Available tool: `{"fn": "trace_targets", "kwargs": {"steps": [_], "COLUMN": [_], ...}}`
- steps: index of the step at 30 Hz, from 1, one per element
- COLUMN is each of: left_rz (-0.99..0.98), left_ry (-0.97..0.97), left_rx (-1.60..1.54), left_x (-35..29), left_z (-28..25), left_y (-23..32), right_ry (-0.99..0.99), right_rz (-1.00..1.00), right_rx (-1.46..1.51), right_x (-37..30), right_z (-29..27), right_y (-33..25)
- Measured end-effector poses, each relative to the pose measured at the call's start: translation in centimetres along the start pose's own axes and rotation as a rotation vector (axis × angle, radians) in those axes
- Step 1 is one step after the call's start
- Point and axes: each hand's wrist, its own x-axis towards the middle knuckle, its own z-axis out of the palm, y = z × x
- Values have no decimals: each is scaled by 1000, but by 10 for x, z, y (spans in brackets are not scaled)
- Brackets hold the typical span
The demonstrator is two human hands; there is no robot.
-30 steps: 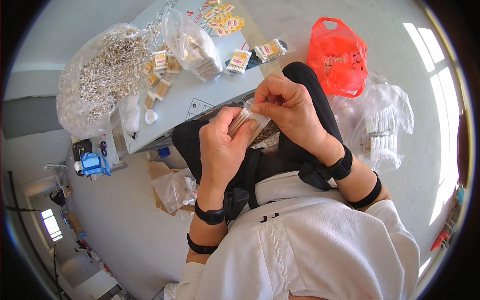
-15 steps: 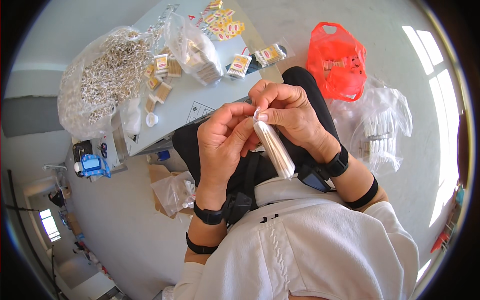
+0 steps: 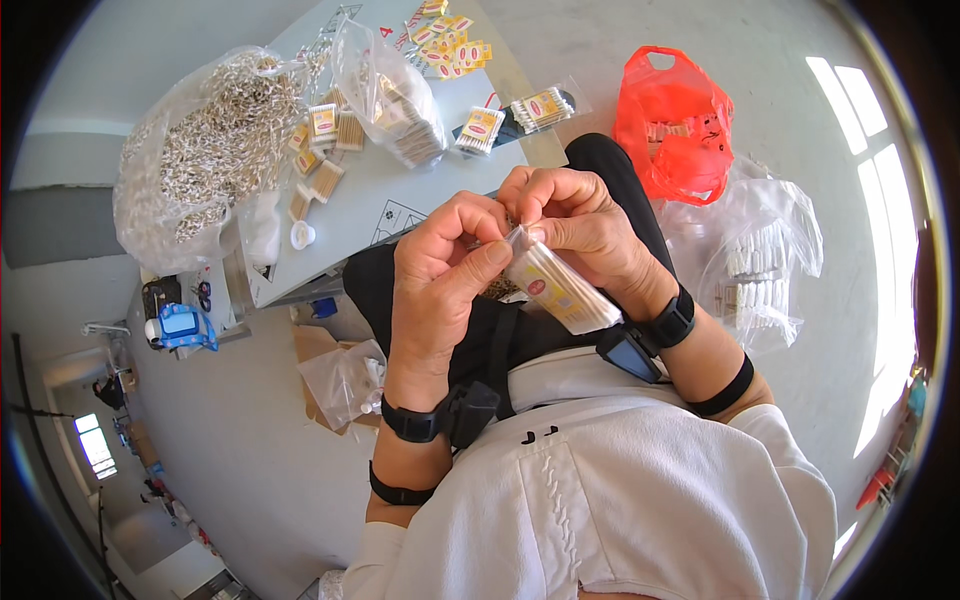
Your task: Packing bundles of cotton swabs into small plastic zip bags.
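Between my two hands hangs a clear bag of cotton swabs (image 3: 563,290) with a yellow and white label card inside; its top end is pinched and its body slants down to the right over my lap. My left hand (image 3: 445,270) is closed, thumb and fingers at the left side of the bag's top. The right hand (image 3: 585,225) pinches the same top end from the right, thumb against the plastic. Nearest on the table lie two packs of labelled swabs, one pack (image 3: 480,130) loose-looking and another pack (image 3: 543,108) on a clear sheet by the table's corner.
On the table (image 3: 350,215) sit a big bag of loose swabs (image 3: 215,150), a bag of bundled swabs (image 3: 395,105), scattered bundles (image 3: 326,180), a white cap (image 3: 302,236) and yellow label cards (image 3: 455,50). A red bag (image 3: 675,120) and clear bags of swabs (image 3: 750,260) lie right, on the floor.
The bag of swabs has turned from its narrow edge to show its labelled broad face, its lower end swinging right. Both hands stay at its top.
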Motion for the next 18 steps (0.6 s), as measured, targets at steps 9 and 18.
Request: {"fn": "trace_targets", "kwargs": {"steps": [9, 18], "left_rz": [-189, -343], "left_ry": [-14, -34], "left_rx": [58, -101], "left_x": [-3, -2], "left_z": [-11, -9], "left_y": [11, 4], "right_ry": [-58, -155], "right_rz": [116, 206], "right_rx": [-373, -663], "right_x": [1, 3], "right_z": [0, 2], "right_y": [-29, -38]}}
